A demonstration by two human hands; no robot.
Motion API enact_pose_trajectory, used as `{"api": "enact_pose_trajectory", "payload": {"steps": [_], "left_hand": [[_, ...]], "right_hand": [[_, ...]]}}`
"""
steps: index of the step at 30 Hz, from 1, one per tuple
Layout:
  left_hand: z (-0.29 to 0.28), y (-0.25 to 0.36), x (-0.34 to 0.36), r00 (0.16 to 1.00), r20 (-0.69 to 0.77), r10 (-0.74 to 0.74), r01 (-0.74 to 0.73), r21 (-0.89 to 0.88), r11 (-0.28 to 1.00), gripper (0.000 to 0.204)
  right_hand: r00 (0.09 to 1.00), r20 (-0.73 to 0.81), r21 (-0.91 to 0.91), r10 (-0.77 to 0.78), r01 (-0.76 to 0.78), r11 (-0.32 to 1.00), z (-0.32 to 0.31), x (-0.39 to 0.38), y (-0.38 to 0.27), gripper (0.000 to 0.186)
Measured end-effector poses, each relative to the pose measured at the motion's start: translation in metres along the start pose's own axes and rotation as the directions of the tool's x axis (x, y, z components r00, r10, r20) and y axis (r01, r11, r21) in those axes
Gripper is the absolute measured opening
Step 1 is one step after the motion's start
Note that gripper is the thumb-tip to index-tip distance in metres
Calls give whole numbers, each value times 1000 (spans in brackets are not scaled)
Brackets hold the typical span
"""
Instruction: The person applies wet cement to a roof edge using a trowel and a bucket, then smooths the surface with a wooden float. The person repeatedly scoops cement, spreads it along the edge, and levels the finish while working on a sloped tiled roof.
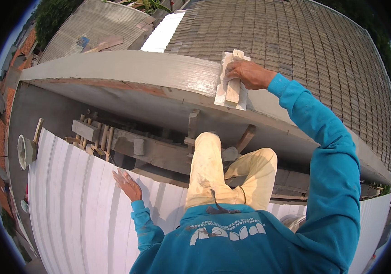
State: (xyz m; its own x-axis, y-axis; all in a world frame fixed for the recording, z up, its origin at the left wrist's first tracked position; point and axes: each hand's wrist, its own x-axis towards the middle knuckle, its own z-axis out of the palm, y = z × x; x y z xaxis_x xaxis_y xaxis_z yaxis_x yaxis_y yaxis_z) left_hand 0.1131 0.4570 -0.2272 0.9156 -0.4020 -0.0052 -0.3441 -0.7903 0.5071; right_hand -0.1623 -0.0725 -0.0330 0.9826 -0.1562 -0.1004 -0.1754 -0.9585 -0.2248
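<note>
My right hand (250,74) is closed around the wooden bar handle of a flat plastering trowel (233,93). The trowel's pale, smeared plate lies against the smooth top of a grey plastered wall (168,68), which looks wet just left of it. Lower on the left, my left hand (128,185) has its fingers stretched and spread, with nothing in it. It is over the edge of the white ribbed roof sheet (77,192); whether the palm touches the sheet I cannot tell.
Below the wall runs a dark gap with wooden props (245,138), rough boards (159,149) and a loose block (138,146). A bucket (23,151) stands at the far left. Beyond the wall slopes a brown tiled roof (286,41). My bent knees are close to the wall.
</note>
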Motion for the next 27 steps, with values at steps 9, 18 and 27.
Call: {"api": "enact_pose_trajectory", "payload": {"steps": [9, 18, 27], "left_hand": [[-13, -68, -42, 973, -226, -43, 61, 76, 995, 70], [16, 57, -8, 976, -203, 84, -137, -260, 956, 71], [29, 93, -32, 984, -49, 172, -179, -247, 952, 72]], "right_hand": [[956, 180, -161, 230, -202, 966, -2, -153, 23, 51], [995, -58, -106, -85, 78, 991, -3, 24, 3, 51], [979, 191, -91, -71, 90, 992, 19, 57, 4, 49]]}}
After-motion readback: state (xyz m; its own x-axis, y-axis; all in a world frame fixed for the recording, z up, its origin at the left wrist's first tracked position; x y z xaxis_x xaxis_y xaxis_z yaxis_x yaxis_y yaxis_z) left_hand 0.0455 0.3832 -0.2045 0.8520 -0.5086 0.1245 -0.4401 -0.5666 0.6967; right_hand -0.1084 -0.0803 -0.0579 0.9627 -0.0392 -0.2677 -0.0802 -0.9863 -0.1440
